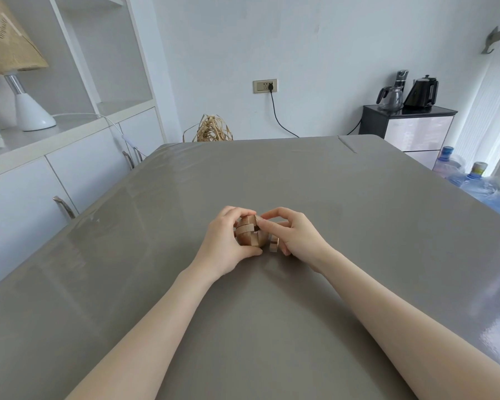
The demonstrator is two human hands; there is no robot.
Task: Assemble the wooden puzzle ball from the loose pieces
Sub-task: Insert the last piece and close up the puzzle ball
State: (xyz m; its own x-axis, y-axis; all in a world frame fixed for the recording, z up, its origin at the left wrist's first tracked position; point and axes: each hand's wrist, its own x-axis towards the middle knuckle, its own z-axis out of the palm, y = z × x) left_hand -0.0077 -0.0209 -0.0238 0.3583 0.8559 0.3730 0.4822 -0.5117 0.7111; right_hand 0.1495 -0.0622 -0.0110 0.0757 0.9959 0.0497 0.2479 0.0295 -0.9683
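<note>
Left hand (224,243) is cupping the puzzle ball (248,233) against the desk (358,226), fingers curled over the top and thumb underneath. Right hand (296,233) is pinching at the ball's upper right edge with thumb and forefinger, apparently seating a piece there. One loose piece (274,244) is standing on edge between the hands, just beside the ball; whether the right hand's lower fingers are touching it is unclear.

Judgement: nearly finished. To seat well, keep the left grip firm so slotted parts are not spreading, align the piece with its notch, and slide it straight rather than forcing.

Ball: pale wood, rounded, interlocking bands crossing, dark gaps showing.
</note>
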